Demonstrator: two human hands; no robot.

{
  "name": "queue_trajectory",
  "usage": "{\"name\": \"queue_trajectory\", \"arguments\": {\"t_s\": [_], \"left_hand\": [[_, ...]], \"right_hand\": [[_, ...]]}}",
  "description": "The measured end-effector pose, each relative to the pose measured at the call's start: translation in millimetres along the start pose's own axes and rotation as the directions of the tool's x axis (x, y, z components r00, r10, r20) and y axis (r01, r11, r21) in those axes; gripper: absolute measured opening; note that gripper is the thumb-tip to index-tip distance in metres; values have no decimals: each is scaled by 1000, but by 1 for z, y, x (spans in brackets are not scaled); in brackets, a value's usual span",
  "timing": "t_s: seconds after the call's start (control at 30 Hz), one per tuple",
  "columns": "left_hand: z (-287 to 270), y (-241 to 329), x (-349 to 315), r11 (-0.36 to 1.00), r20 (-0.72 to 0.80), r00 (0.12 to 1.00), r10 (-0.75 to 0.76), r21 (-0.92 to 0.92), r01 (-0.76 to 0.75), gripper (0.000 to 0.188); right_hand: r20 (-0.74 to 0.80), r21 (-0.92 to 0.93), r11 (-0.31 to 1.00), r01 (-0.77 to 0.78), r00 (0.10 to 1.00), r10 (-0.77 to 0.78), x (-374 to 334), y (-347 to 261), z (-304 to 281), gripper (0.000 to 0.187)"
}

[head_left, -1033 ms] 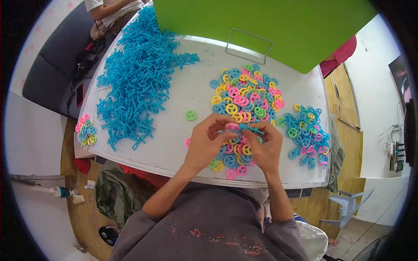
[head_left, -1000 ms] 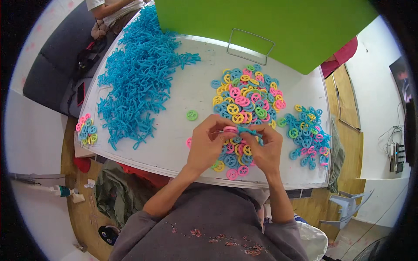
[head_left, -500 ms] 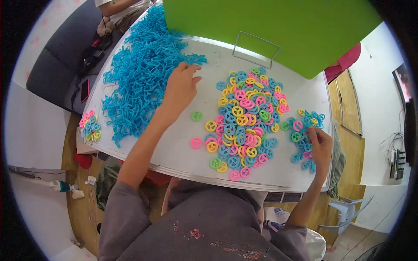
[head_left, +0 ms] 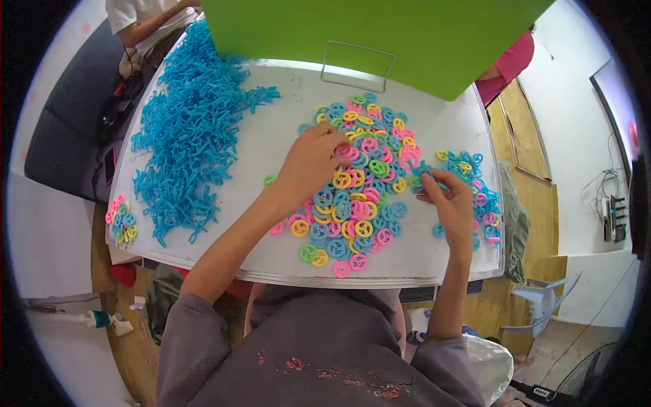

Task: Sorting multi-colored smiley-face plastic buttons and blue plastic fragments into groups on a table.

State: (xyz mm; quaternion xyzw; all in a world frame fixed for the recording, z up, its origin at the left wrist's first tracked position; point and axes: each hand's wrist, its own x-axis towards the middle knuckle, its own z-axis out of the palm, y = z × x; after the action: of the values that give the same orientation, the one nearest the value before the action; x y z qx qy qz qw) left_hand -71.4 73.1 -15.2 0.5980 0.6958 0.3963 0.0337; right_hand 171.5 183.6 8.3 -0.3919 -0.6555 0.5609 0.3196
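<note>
My left hand point(head_left: 313, 163) reaches over a mixed pile of small plastic wheels point(head_left: 363, 210) in pink, yellow, blue and green. Its curled fingers close at a pink wheel point(head_left: 347, 152) on the upper left of the pile. To the right of the pile, my right hand point(head_left: 447, 203) is raised and pinches a small blue plastic piece point(head_left: 422, 169) between thumb and fingers; the fingers partly hide it. A large heap of blue branched pieces point(head_left: 190, 129) lies to the left. Beside my right hand is a smaller group of wheels with blue pieces point(head_left: 483, 197).
A green panel point(head_left: 380, 41) stands along the table's far side, with a wire frame point(head_left: 358, 66) before it. A small cluster of wheels point(head_left: 122, 220) sits at the left corner of the white table point(head_left: 261, 152). Another person point(head_left: 146, 27) sits at the far left.
My left hand has moved right from the blue heap to the wheel pile. My right hand has come left and lifted a blue piece away from the smaller group. The view has shifted.
</note>
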Motion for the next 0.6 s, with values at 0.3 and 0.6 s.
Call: {"name": "queue_trajectory", "arguments": {"t_s": [0.3,0.6], "left_hand": [[-17,34,-6,893,-11,964,-266,-380,242,11],[-4,83,-37,276,137,925,-355,-929,244,18]], "right_hand": [[155,321,946,-37,988,-14,-7,-3,18,29],[292,298,954,-22,954,-69,-25,-17,51,20]]}}
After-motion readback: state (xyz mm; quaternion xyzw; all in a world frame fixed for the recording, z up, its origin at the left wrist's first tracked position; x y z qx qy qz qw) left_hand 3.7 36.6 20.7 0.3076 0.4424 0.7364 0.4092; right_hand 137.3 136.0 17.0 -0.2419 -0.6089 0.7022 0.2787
